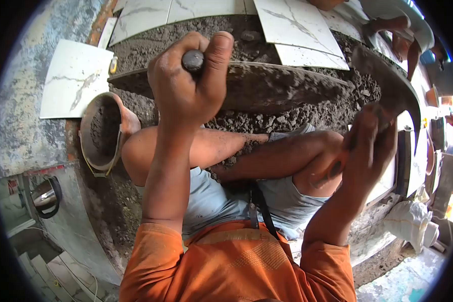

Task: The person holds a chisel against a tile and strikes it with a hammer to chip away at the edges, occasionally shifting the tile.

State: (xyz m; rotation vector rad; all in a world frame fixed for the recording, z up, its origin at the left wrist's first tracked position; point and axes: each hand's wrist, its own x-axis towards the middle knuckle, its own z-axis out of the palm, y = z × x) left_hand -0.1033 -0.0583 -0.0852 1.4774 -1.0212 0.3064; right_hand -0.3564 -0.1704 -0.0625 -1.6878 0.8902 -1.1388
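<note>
My left hand [191,80] is wrapped round the dark round handle [193,61] of a tool, thumb pointing up. Beside and beyond that hand stretches a long mortar-coated board [277,85], tilted on edge above crumbly grey mortar [282,121]; how it joins the handle is hidden. At the right, my right hand [375,133], somewhat blurred, has its fingers closed round the handle of a trowel [385,80]. The trowel's broad dark blade is raised and smeared by motion.
Marbled tiles [297,25] lie beyond the mortar. A bucket [125,121] stands left, near a leaning tile [73,80]. Another person [402,25] is at the upper right. A kettle [46,196] is lower left, a white sack [408,221] lower right.
</note>
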